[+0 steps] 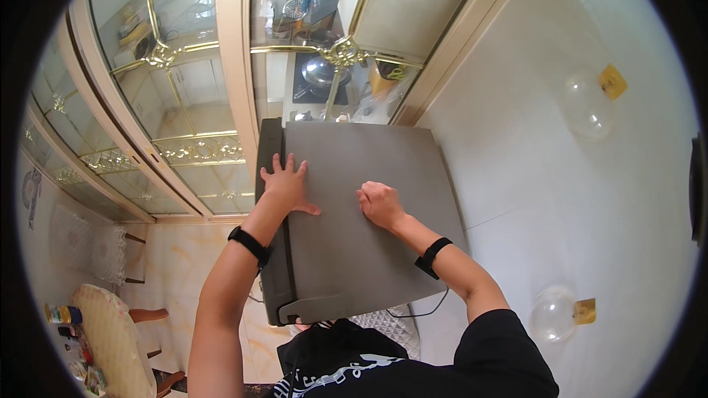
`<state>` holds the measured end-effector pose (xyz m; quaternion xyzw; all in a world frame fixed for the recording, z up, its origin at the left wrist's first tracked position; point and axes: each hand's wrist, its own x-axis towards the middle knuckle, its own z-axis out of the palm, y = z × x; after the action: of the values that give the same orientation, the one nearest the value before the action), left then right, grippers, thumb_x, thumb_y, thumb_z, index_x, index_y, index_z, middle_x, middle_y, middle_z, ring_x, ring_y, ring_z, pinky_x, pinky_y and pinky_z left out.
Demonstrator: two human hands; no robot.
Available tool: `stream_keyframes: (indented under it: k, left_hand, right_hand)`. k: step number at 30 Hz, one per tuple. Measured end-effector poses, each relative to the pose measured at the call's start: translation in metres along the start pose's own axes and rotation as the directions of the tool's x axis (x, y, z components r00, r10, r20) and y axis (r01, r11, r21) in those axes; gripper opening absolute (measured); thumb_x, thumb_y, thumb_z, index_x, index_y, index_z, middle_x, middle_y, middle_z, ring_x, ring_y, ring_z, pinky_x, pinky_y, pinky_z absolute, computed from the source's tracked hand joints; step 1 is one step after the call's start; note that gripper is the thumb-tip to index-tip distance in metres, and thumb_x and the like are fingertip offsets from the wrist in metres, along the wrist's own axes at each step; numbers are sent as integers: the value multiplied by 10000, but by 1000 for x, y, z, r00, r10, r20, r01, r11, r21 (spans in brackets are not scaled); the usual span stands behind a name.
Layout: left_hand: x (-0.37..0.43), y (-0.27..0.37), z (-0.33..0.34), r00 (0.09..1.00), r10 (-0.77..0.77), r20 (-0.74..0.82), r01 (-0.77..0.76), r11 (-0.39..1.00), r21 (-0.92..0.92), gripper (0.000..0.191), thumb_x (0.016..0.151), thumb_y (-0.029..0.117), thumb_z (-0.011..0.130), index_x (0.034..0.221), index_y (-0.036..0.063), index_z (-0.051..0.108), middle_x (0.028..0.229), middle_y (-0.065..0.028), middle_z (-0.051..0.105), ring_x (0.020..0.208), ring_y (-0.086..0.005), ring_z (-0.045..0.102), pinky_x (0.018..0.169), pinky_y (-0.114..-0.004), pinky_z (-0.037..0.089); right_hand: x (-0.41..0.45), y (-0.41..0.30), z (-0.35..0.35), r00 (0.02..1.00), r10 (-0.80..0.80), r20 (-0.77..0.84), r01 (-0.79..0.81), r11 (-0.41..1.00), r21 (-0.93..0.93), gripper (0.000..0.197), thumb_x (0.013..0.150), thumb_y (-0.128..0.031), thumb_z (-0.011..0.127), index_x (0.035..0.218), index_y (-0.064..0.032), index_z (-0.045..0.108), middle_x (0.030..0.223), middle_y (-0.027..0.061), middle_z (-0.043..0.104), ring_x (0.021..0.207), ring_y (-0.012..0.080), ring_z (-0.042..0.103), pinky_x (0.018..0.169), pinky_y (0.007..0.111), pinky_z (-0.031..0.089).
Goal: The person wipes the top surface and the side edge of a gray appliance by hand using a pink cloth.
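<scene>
Before me stands a grey refrigerator (359,243), seen from above, with its dark door edge (274,265) along the left side and a hinge cover (315,308) at the near corner. My left hand (287,182) is spread over the seam between door and top panel, fingers apart and nothing in them. Over the middle of the top panel is my right hand (381,203), its fingers curled into a loose fist. Nothing shows in that fist, though its underside is hidden. Both wrists wear black bands.
Glass sliding doors (235,83) with gold trim rise behind and left; a kitchen hob with a lidded pan (325,73) shows through them. At right is a white wall (514,177) with clear domes. A round table (113,337) and a chair (108,254) stand left. A cord (426,314) hangs near me.
</scene>
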<state>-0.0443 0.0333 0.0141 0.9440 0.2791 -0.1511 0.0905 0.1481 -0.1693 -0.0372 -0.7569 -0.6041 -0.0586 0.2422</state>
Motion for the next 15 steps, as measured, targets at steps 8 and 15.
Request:
stream_keyframes:
  k: [8, 15]
  left_hand:
    - [-13, -8, 2, 1000, -15, 8, 15, 1000, 23, 1363, 484, 752, 815, 1575, 187, 224, 1635, -156, 161, 1488, -464, 120, 1112, -689, 240]
    - [0, 3, -4, 997, -51, 54, 48, 998, 50, 1375, 482, 740, 826, 1584, 212, 195, 1641, -166, 129, 1488, -474, 98, 1129, -669, 244]
  right_hand:
    - [43, 71, 2, 992, -42, -118, 50, 996, 68, 231, 938, -228, 524, 776, -77, 589, 796, 156, 632, 742, 394, 622, 668, 479, 525]
    - [105, 151, 10, 973, 173, -153, -187, 979, -84, 262, 950, -277, 501, 824, -76, 613, 872, 148, 673, 835, 376, 656, 725, 491, 529]
